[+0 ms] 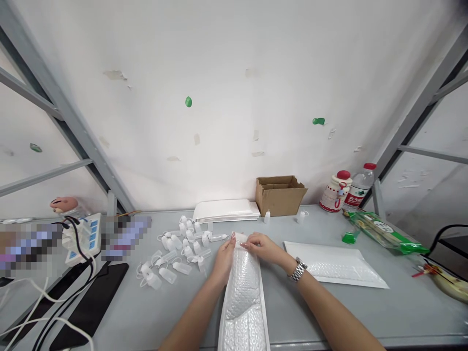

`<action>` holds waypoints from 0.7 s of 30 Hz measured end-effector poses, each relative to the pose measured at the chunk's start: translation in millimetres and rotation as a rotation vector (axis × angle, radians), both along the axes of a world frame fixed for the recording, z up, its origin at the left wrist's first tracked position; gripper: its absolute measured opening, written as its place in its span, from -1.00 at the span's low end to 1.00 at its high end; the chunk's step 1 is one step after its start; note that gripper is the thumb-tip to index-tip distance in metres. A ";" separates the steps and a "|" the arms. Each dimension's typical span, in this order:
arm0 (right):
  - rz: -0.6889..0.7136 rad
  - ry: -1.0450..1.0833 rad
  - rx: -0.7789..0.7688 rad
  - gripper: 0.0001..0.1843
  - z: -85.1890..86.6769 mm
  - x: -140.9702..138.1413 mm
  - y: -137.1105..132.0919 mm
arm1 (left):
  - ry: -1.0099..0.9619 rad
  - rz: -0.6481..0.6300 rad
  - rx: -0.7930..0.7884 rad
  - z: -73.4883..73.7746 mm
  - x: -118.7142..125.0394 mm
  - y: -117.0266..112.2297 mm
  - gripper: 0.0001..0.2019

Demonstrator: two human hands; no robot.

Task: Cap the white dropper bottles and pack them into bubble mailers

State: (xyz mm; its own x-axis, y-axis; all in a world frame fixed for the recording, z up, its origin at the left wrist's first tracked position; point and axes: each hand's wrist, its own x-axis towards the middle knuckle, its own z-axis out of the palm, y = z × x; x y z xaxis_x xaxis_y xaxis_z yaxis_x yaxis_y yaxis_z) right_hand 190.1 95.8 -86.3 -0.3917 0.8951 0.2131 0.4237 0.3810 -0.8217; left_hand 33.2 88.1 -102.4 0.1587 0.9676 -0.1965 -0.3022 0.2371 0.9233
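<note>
A padded white envelope (245,292) lies lengthwise on a gray tabletop (142,314), nearest the viewer. The person's left-hand grip (224,257) holds its far end at the left edge; the right-hand grip (263,247) pinches the same end. Small plastic bottles (168,275) lie scattered to the left; another padded envelope (336,265) lies to the right, near a wristwatch (299,269).

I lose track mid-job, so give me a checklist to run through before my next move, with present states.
1. Left hand on far end of long silvery-white bubble mailer: ok.
2. Right hand at that same end: ok.
3. That end sealed: cannot tell, fingers partly cover it.
4. Small translucent white plastic bottles in neat rows: not ok, loosely scattered.
5. Brown rectangular cardboard box open on top: ok.
</note>
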 end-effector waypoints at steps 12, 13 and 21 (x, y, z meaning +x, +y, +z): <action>-0.870 0.075 0.168 -0.47 -30.9 48.3 54.1 | 0.031 -0.019 -0.188 9.6 -3.1 -4.1 -0.55; -0.854 0.091 0.159 -0.51 -31.0 47.4 54.7 | 0.037 -0.020 -0.187 9.4 -3.1 -4.0 -0.54; -0.481 0.344 0.036 -0.53 -12.6 15.6 24.6 | 0.119 -0.001 -0.090 4.5 -1.2 -1.9 -0.48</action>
State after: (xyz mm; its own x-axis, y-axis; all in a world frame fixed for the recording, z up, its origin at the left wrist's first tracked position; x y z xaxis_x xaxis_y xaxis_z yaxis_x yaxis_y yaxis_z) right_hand 205.8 120.3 -98.9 0.1538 0.9447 0.2898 0.2670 0.2426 -0.9326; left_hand 31.9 86.2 -97.9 0.1297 0.9450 -0.3002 -0.1914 0.3210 0.9275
